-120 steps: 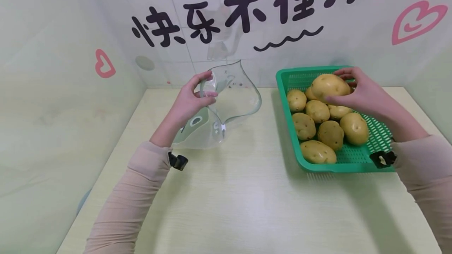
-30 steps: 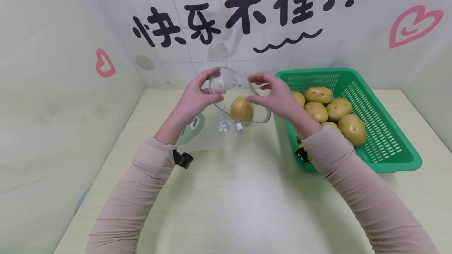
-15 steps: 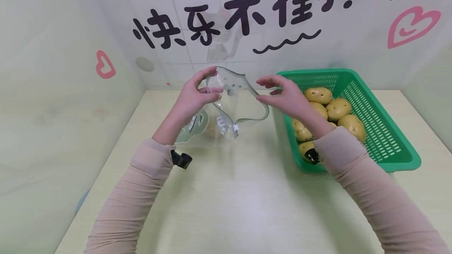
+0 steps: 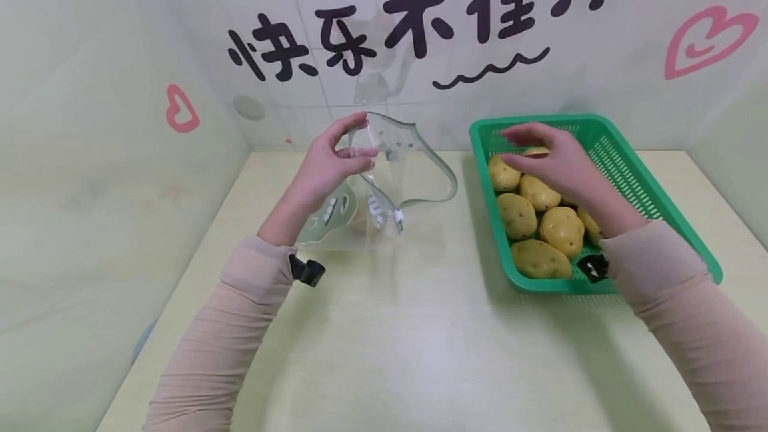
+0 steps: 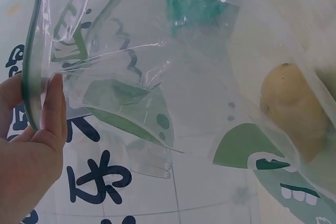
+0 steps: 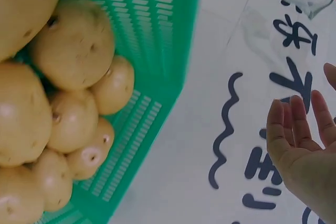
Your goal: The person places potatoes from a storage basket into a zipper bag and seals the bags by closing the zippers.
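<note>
My left hand (image 4: 327,175) pinches the left edge of a clear zip bag (image 4: 423,175), whose mouth gapes towards the right. A green cartoon print (image 4: 331,215) shows on the bag's lower part. In the left wrist view a potato (image 5: 291,106) lies low in the bag, seen through the film. My right hand (image 4: 558,162) hovers over the green plastic basket (image 4: 491,219), fingers apart and holding nothing. Several potatoes (image 4: 562,231) lie in that basket; the hand and forearm hide some of them. The right wrist view shows the same empty fingers (image 6: 302,124).
Both hands work over a pale wooden table (image 4: 408,339). Behind it stands a white backdrop (image 4: 420,99) with large black characters and pink hearts. A white zip slider (image 4: 399,217) sits at the near corner of the bag's mouth.
My right hand carried a potato from the basket into the bag and let it go. It has since drawn back right, over the basket. My left hand keeps its grip on the bag.
</note>
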Motion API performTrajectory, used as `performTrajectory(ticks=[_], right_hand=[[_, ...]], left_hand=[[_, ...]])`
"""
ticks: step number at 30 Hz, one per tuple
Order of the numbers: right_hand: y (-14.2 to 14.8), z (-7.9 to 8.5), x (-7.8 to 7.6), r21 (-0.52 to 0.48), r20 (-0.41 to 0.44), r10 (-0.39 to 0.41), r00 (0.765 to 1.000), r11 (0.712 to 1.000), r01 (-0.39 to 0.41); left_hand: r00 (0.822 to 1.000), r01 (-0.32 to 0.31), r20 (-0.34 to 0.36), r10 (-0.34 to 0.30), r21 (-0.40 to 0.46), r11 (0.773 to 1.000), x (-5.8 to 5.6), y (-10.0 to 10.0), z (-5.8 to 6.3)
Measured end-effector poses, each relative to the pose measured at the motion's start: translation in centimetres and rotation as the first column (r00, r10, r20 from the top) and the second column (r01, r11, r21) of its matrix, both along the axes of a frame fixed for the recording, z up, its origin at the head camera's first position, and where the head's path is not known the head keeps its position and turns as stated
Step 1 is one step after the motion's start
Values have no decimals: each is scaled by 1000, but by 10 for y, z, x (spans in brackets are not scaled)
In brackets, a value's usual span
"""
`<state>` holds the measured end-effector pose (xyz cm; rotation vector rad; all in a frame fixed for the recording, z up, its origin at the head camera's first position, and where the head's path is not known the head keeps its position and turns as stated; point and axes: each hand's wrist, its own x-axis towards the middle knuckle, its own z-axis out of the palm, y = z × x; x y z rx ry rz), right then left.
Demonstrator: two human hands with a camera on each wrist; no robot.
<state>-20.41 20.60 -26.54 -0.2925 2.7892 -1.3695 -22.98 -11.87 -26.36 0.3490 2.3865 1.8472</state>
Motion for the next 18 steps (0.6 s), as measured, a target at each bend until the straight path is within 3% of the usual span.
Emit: performTrajectory(ticks=[9, 18], right_hand=[[43, -7, 8, 105, 36, -76, 996, 992, 72], [74, -22, 14, 158, 45, -100, 994, 983, 92]], left_hand=[[1000, -10, -2, 10, -10, 1000, 1, 0, 0], [1000, -10, 2, 10, -23, 1000, 0, 0, 0]])
